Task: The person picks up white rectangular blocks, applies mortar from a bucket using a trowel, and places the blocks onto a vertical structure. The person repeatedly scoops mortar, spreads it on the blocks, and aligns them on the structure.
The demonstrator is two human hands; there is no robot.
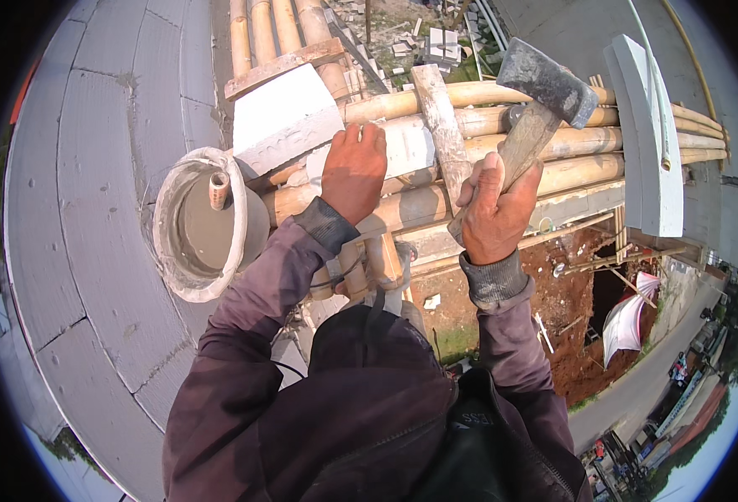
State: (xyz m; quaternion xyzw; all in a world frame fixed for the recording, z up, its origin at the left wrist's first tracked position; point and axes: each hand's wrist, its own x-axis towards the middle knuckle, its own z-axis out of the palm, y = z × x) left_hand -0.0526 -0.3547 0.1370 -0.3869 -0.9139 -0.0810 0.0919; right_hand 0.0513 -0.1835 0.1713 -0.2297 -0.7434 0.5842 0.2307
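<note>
My right hand (pixel 498 209) is closed round the wooden handle of a hammer (pixel 549 82), its heavy grey metal head raised over the bamboo poles. My left hand (pixel 354 171) presses down on a small white block piece (pixel 408 147) lying on the poles, fingers curled over it; the palm side is hidden. Just left of that hand, a larger white block (pixel 285 117) lies tilted near the wall. A mortar-stained bucket (pixel 168 226) stands beside my left forearm, holding grey wet mix and a tool whose round handle (pixel 218 191) sticks up.
A grey block wall (pixel 101 184) runs along the left. Bamboo scaffold poles (pixel 586 167) cross ahead, with a rough plank (pixel 441 125) over them. At right stands a long white slab (pixel 649 142), with a hose (pixel 661 109) hanging by it. Far below lies reddish ground (pixel 553 293).
</note>
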